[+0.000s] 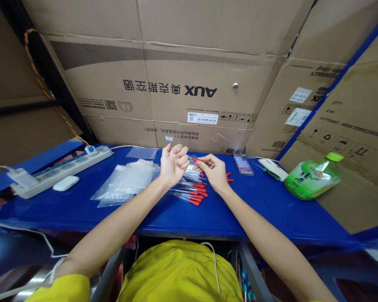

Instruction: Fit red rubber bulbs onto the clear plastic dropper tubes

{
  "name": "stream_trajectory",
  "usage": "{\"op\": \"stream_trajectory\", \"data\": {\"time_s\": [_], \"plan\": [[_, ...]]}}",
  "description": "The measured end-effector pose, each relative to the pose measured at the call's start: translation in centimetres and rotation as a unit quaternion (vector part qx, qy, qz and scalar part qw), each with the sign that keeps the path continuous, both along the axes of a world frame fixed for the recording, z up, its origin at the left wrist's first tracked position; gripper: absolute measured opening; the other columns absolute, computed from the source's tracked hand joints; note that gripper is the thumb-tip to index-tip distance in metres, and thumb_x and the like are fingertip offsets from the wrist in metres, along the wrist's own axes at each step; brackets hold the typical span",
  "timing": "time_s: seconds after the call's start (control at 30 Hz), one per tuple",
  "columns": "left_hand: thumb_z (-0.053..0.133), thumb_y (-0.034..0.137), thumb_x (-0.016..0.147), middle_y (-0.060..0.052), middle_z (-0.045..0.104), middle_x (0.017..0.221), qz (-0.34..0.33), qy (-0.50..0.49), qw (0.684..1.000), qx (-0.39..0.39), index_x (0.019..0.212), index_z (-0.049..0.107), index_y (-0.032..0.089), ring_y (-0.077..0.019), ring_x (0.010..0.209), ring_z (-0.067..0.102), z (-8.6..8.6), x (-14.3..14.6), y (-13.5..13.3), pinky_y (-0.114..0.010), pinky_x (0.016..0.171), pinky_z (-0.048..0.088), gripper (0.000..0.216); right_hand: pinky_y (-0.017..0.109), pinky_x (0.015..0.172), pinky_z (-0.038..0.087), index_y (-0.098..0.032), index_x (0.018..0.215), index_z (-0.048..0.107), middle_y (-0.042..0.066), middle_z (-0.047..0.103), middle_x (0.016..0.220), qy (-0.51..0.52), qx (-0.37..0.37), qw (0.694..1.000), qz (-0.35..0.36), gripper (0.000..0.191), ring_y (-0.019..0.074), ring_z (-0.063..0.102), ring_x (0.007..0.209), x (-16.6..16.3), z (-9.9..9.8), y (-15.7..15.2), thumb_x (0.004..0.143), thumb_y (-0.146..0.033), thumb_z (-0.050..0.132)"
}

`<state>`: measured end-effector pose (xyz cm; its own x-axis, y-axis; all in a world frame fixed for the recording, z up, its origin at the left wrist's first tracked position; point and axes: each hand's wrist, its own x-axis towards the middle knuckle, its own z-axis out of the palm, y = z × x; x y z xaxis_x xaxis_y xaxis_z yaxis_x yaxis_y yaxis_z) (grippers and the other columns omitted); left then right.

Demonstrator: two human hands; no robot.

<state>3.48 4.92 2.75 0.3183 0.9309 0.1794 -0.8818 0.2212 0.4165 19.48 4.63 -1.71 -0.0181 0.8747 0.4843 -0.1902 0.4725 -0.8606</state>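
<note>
My right hand [213,170] pinches the red rubber bulb of a glass dropper [195,160] between thumb and fingertips. The dropper's thin tube points left, toward my left hand [174,165]. That hand is raised with its fingers curled in and the thumb up; what lies inside its fingers, if anything, is too small to make out. Below and between both hands lies a pile of droppers [193,193], clear tubes leftward, red bulbs rightward. More red bulbs [229,177] show just right of my right hand. Clear plastic bags [126,181] are stacked left of my left forearm.
A power strip [64,170] and a white case [66,183] sit at the left. On the right are a green bottle [313,178], a white device [273,167] and a blurred packet [243,165]. A cardboard wall [164,54] stands behind the blue table [233,214].
</note>
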Motion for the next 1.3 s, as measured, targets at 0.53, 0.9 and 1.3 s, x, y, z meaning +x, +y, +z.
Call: {"op": "stream_trajectory", "data": {"time_s": [0.53,0.9,1.3], "plan": [[0.029,0.042,0.108,0.007,0.024,0.06,-0.005,-0.055,0.998,-0.017,0.071,0.021,0.022,-0.0065,0.039,0.012,0.1,0.3,-0.4,-0.024,0.037,0.016,0.043,0.039,0.07,0.067,-0.023,0.082,0.067,0.001,0.076,0.074,-0.004,0.011,1.0,-0.018,0.033,0.0216,0.075,0.066,-0.8,0.2,-0.7,0.074,-0.049,0.086],[0.027,0.043,0.108,0.007,0.024,0.06,-0.003,-0.047,0.999,-0.005,0.071,0.02,0.022,-0.0061,0.038,0.014,-0.1,0.3,-0.4,-0.024,0.037,0.018,0.043,0.04,0.072,0.067,-0.023,0.081,0.068,0.002,0.077,0.076,-0.001,0.014,1.0,-0.019,0.033,0.0225,0.076,0.068,-1.0,0.2,-1.0,0.075,-0.049,0.086],[0.033,0.044,0.107,0.007,0.024,0.059,0.015,-0.02,0.999,-0.02,0.071,0.022,0.022,-0.0056,0.037,0.015,-0.2,0.4,-0.4,-0.024,0.036,0.017,0.044,0.043,0.076,0.066,-0.024,0.084,0.069,0.003,0.078,0.079,-0.035,0.025,0.998,-0.035,0.03,0.0245,0.077,0.072,-0.9,0.3,-1.4,0.079,-0.05,0.083]]}}
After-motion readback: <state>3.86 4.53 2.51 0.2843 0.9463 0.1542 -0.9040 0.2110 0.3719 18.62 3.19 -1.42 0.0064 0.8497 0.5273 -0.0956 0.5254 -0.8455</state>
